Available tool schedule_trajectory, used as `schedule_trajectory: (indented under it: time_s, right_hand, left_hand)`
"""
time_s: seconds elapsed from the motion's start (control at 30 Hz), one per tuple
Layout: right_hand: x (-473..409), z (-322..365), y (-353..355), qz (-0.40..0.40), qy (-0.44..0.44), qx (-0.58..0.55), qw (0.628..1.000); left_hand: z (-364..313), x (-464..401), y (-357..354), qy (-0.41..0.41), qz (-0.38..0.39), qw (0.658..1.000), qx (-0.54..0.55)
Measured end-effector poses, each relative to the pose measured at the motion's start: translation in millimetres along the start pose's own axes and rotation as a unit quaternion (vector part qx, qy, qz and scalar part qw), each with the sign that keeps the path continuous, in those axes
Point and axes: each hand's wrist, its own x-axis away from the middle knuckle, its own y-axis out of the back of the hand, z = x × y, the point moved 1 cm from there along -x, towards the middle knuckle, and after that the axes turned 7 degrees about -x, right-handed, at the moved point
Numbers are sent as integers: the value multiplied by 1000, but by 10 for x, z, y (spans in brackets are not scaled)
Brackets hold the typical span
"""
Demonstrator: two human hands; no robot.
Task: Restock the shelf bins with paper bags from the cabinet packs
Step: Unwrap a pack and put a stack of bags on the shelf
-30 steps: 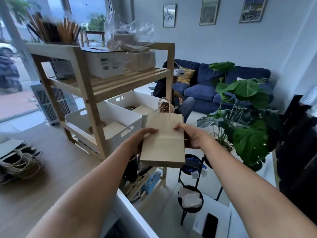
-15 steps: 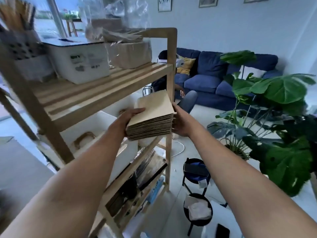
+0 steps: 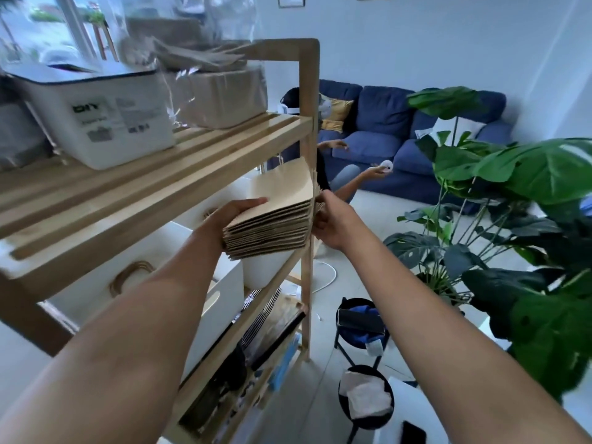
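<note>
Closer now to shelf (image 3: 224,149), bag stack (image 3: 272,225) moved over white bin (image 3: 262,270). Left hand (image 3: 230,216) grips stack's near-left edge, thumb on top. Right hand (image 3: 330,222) holds its right side, fingers curled.

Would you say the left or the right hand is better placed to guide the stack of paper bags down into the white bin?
Probably the left hand: it grips the stack of paper bags on the shelf side, directly above the white bin. The right hand steadies the outer edge.

both arms outstretched, left hand (image 3: 237,216), right hand (image 3: 333,224) gripping
</note>
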Motion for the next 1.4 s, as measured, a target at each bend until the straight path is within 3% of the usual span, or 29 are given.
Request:
schedule_trajectory:
  time_s: [0.13,0.27,0.37,0.5,0.67,0.8,1.17,1.4]
  right_hand:
    - [48,-76,117,-22,-6,-20,1000]
    - [71,-180,212,-62,-26,-36,997]
    - [197,-190,261,-23,-34,-56,998]
    - [364,-209,276,-2,-24,-2,1000]
    - [431,-240,278,-48,13,50,997]
    - [480,-241,292,-58,15,79,995]
    - [503,-220,-131,17,4,100,995]
    - [317,-301,-117,-16,-16,120,992]
  left_hand:
    - [4,96,-109,5,32,999,-11]
    - [2,198,-251,0,-1,998,-62]
    - [38,294,-316,8,-6,995,-97]
    - [145,366,-417,7,-5,996,-89]
    - [253,422,-648,-25,-61,992,-109]
    - [344,518,-668,-4,-56,990,-132]
    - [261,722,-269,-55,-135,988,-54]
    - [386,442,-3,-40,-254,965,57]
